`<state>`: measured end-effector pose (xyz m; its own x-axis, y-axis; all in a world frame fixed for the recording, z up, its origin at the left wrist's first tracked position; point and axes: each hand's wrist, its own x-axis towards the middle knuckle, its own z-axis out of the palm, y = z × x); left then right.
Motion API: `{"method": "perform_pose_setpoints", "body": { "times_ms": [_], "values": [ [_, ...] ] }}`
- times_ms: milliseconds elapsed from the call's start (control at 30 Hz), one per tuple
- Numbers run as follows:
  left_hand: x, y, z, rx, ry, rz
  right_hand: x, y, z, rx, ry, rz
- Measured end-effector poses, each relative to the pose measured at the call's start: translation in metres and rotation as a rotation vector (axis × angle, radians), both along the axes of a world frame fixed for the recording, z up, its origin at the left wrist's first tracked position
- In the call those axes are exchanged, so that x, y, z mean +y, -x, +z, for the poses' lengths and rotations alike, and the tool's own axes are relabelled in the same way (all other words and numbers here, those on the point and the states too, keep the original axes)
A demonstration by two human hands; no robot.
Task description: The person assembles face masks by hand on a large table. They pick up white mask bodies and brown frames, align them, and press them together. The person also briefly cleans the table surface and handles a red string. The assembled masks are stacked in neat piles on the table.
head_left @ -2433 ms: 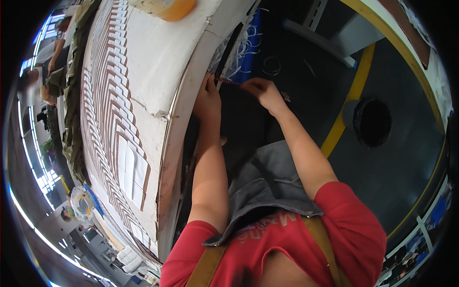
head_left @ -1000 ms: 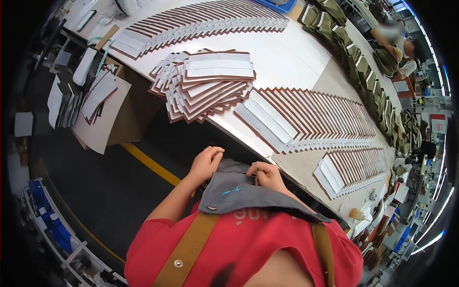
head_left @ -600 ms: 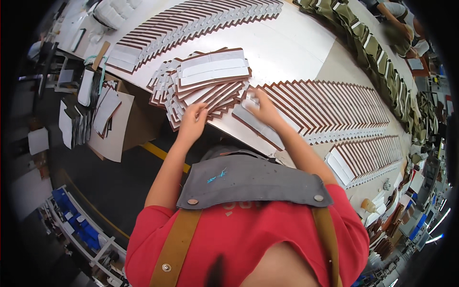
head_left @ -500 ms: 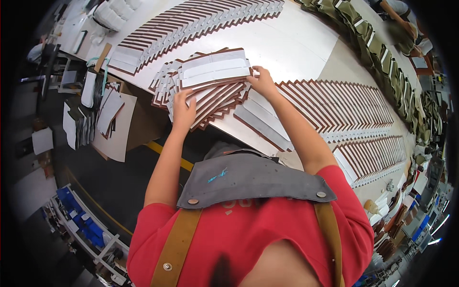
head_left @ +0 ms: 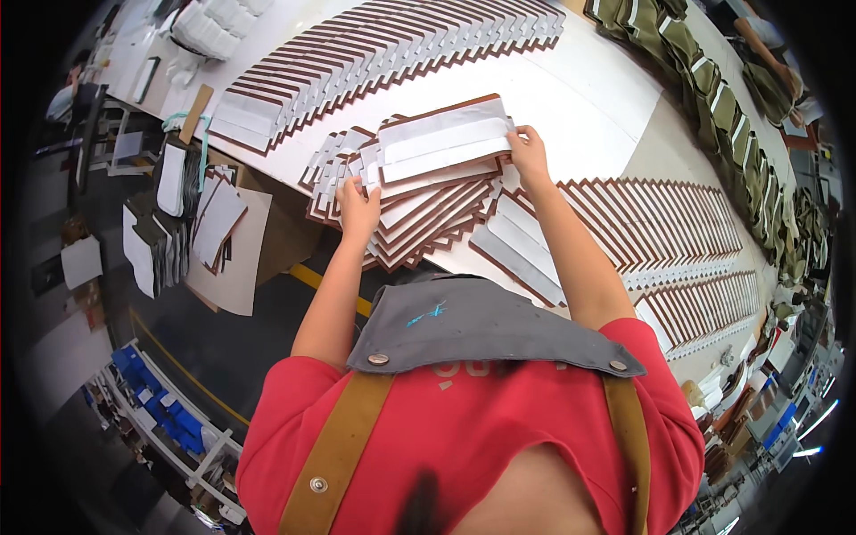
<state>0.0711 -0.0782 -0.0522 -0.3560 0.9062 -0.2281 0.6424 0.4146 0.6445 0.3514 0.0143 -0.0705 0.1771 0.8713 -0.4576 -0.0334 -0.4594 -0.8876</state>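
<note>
Across the front of the worktable lies a fanned pile of flat white panels with brown edges. The uppermost panel sits at an angle over the pile, its right end raised a little. My right hand pinches that right end between thumb and fingers. At the pile's lower left, my left hand touches the panels' edges, its thumb apart from the curled fingers. No piece shows between them, and the fingertips are partly hidden among the panels.
A long overlapping row of similar panels curves along the table's far side. Two more rows lie to the right. Olive-green pieces are heaped along the right edge. Dark and white cut pieces hang beside a cardboard box at left.
The top panel has shifted rightward over the pile and tilted more, with my right hand at its right end. My left hand stays by the pile's left side. The whole view has shifted slightly.
</note>
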Motion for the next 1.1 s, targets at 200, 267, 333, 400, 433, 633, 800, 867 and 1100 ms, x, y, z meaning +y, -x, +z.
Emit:
{"method": "perform_pose_setpoints", "body": {
  "times_ms": [200, 267, 333, 400, 433, 633, 800, 867, 1100],
  "values": [
    [0.006, 0.003, -0.006, 0.011, 0.021, 0.005, -0.010, -0.021, -0.004, 0.152, 0.108, -0.106],
    [0.011, 0.007, -0.011, -0.055, 0.053, 0.032, -0.014, -0.026, -0.010, 0.143, 0.131, -0.135],
    [0.006, 0.021, -0.033, -0.155, 0.040, 0.048, -0.012, -0.028, -0.017, 0.142, 0.092, -0.107],
    [0.001, 0.038, -0.064, -0.151, -0.014, 0.002, -0.011, -0.029, -0.002, 0.095, 0.040, -0.060],
    [0.002, 0.043, -0.063, -0.151, -0.029, -0.029, -0.008, -0.038, 0.001, 0.061, 0.006, -0.097],
    [0.031, 0.041, 0.031, -0.253, -0.065, 0.082, 0.016, -0.146, -0.002, -0.043, -0.195, -0.345],
    [0.064, -0.002, 0.159, -0.559, -0.367, 0.051, 0.042, -0.251, -0.010, -0.129, -0.314, -0.578],
    [0.071, -0.017, 0.185, -0.497, -0.422, -0.072, 0.050, -0.283, -0.018, -0.168, -0.323, -0.656],
    [0.094, -0.083, 0.208, -0.492, -0.413, -0.225, 0.065, -0.351, -0.035, -0.265, -0.095, -0.809]
  ]
}}
